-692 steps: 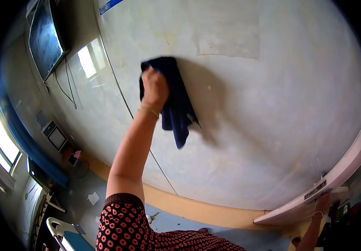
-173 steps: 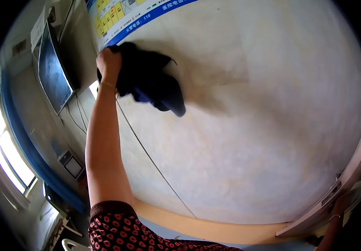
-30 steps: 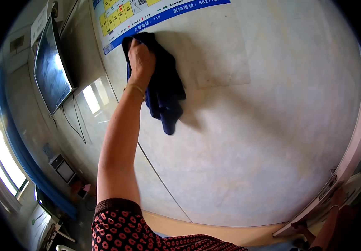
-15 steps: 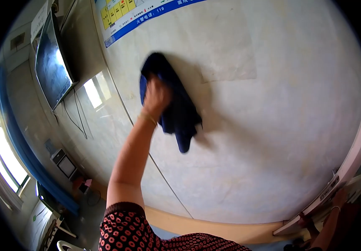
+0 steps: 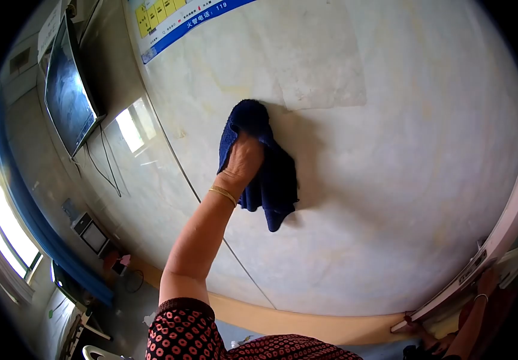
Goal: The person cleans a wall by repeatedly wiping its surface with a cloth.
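My left hand [image 5: 246, 158] reaches up the wall and is pressed into a dark blue cloth [image 5: 277, 180]. The cloth lies over the fingers and hides them. Its lower part hangs in folds beside the wrist, down to a rounded tip. Behind it is the pale marbled wall panel [image 5: 379, 198], with the cloth's upper part against it. A gold-coloured bracelet circles my left wrist. My right hand is not in view.
A blue-edged notice [image 5: 193, 24] is on the wall above. A screen [image 5: 70, 90] with dangling cables hangs at left, near a blue curtain [image 5: 37, 210]. Another person's arm [image 5: 473, 321] with a bracelet shows at lower right, beside a pale rail [image 5: 451, 288].
My left hand has moved down and slightly right across the wall, carrying the blue cloth. The view has shifted slightly. Near the lower-right rail, the other person has shifted.
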A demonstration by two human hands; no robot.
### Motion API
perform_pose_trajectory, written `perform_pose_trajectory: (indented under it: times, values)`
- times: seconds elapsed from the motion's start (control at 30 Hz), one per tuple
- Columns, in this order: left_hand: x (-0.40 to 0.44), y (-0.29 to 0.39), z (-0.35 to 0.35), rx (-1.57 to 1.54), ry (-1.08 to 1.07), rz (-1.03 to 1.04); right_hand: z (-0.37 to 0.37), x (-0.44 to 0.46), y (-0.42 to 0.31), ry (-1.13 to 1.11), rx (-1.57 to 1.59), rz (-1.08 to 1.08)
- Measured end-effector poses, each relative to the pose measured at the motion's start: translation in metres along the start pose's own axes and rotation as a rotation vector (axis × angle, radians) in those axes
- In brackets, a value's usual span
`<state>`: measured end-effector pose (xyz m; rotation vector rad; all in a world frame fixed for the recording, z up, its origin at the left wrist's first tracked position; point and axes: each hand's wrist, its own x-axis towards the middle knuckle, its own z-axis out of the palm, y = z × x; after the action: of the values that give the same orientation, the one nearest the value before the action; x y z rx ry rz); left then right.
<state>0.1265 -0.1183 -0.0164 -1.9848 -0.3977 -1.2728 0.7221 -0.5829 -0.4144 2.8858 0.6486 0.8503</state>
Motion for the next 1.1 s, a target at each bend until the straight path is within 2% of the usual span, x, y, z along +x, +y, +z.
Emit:
perform_pose_trajectory:
  times: [0.03,0.1,0.13,0.17,0.23,0.3,0.37,0.43,0.47,0.5,0.57,0.63,0.67,0.77,0.8,0.87,0.9,0.97,1.0,1.03,1.07,1.1]
  values:
    - [0.008,0.004,-0.008,0.001,0.004,0.0,0.001,0.0,0.0,0.03,0.035,0.016]
    - [0.03,0.009,-0.025,0.175,-0.557,-0.223,0.007,0.004,-0.001,0.065,0.074,0.029]
    - [0.04,-0.004,-0.018,0.075,-0.077,-0.105,0.016,0.005,0.002,0.072,0.163,0.057]
    - [0.057,-0.019,-0.012,0.182,0.0,-0.063,0.026,0.006,0.006,0.077,0.25,0.087]
    - [0.105,-0.038,-0.011,0.236,0.334,0.081,0.014,0.005,0.003,0.047,0.276,0.129]
    - [0.144,-0.032,-0.031,0.082,0.117,-0.136,-0.01,0.003,-0.006,0.01,0.302,0.159]
    - [0.143,-0.039,-0.015,0.101,0.344,0.019,-0.021,-0.001,-0.009,-0.087,0.154,0.108]
    - [0.111,-0.031,-0.009,0.182,0.138,-0.031,-0.011,-0.003,-0.005,-0.041,0.117,0.068]
    - [0.096,-0.02,-0.004,0.235,0.252,0.062,-0.004,-0.004,-0.003,0.006,0.079,0.029]
    - [0.09,-0.016,-0.005,0.22,0.25,0.143,0.009,-0.004,0.0,0.007,0.084,0.035]
    - [0.091,-0.016,-0.01,0.05,0.103,0.04,0.029,0.001,0.001,0.127,0.177,0.062]
    - [0.114,-0.016,-0.023,0.177,-0.101,-0.079,0.03,0.005,0.001,0.124,0.22,0.083]
    - [0.127,-0.038,-0.012,0.225,-0.016,0.025,0.027,0.005,0.0,0.117,0.263,0.112]
    - [0.155,-0.036,-0.014,0.204,0.26,-0.028,0.008,0.003,-0.006,0.095,0.383,0.21]
    - [0.148,-0.037,-0.011,0.204,0.248,-0.028,0.002,0.0,-0.008,0.085,0.382,0.204]
    - [0.126,-0.043,0.003,0.403,0.252,0.135,-0.012,-0.003,-0.013,0.104,0.319,0.136]
    - [0.106,-0.048,0.02,0.434,0.239,0.083,-0.019,-0.004,-0.016,0.1,0.319,0.136]
    - [0.057,-0.015,0.02,0.177,0.213,-0.12,-0.031,-0.008,-0.024,0.311,0.385,0.151]
    - [0.034,0.011,0.003,0.2,-0.125,-0.171,-0.031,-0.007,-0.022,0.304,0.382,0.146]
    - [0.006,0.02,0.001,0.591,-0.412,0.123,-0.03,-0.005,-0.019,0.256,0.182,0.022]
    - [-0.011,0.03,-0.001,0.447,-0.693,0.04,-0.032,-0.005,-0.015,0.208,-0.02,-0.096]
    - [-0.025,0.039,0.0,0.291,-0.958,-0.044,-0.039,-0.003,-0.015,0.209,-0.031,-0.09]
